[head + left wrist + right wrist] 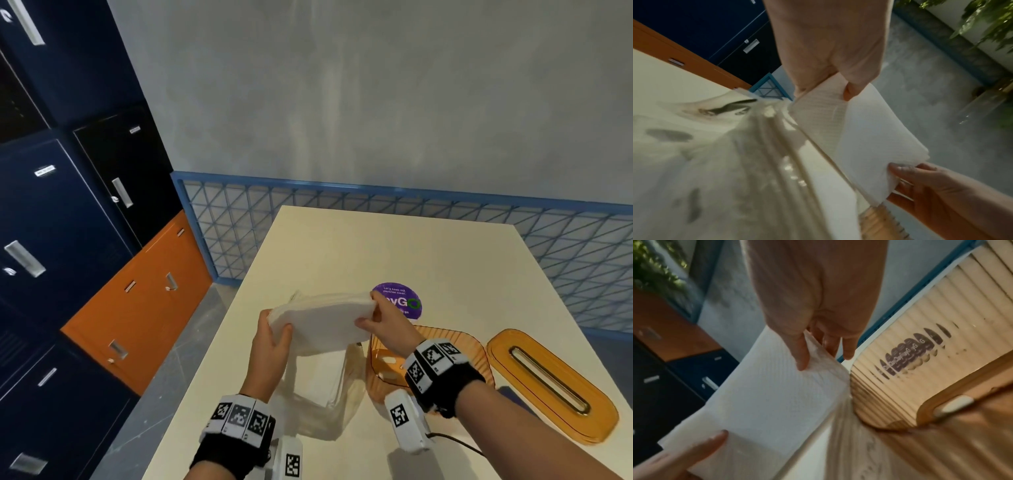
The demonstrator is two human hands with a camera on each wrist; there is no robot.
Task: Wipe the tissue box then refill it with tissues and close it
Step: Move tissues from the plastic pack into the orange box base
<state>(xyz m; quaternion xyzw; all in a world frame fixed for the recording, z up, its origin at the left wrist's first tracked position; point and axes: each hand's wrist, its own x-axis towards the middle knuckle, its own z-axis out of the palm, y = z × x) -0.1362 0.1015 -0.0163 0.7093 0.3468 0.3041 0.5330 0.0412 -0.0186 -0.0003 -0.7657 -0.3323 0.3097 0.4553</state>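
- The stack of tissues (322, 317) looks light, soft and floppy; loose sheets could slide or fan out, so holding it at both short ends seems the safest grip.
- The left hand (270, 342) has its fingers clamped on the stack's left end, and the right hand (387, 323) pinches the right end.
- The stack is white, faintly embossed, and held in the air at mid-frame over a clear plastic bag (318, 394) of more tissues.
- The tissue box (380, 363), amber and ribbed, stands open just right of the bag on the surface (394, 246).
- Its lid (551, 380), slotted, lies apart at lower right.
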